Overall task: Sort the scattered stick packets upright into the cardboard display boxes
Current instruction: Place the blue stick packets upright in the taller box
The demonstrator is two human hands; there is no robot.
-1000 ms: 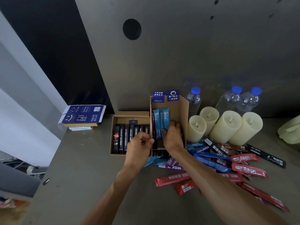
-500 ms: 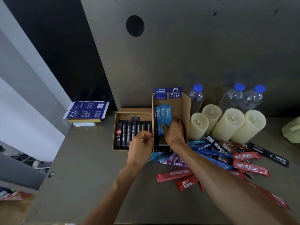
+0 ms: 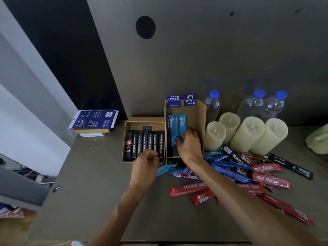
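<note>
— Where are the blue packets [image 3: 176, 125]?
— Upright in the tall box [image 3: 198, 119], at eleven o'clock from my right hand [image 3: 189, 145], which pinches their lower ends.
— Your left hand [image 3: 145, 164]?
— Curled and blurred; I cannot tell if it holds anything. The low box [image 3: 140, 119] is at twelve o'clock.

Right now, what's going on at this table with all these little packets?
A person is sorting stick packets into boxes. The right hand reaches into the tall cardboard display box and grips the light blue stick packets standing upright there. The left hand hovers at the front of the low cardboard box, full of black stick packets, fingers curled; whether it holds anything is unclear. Many red, blue and purple stick packets lie scattered on the grey table before the cream pillar candles.
</note>
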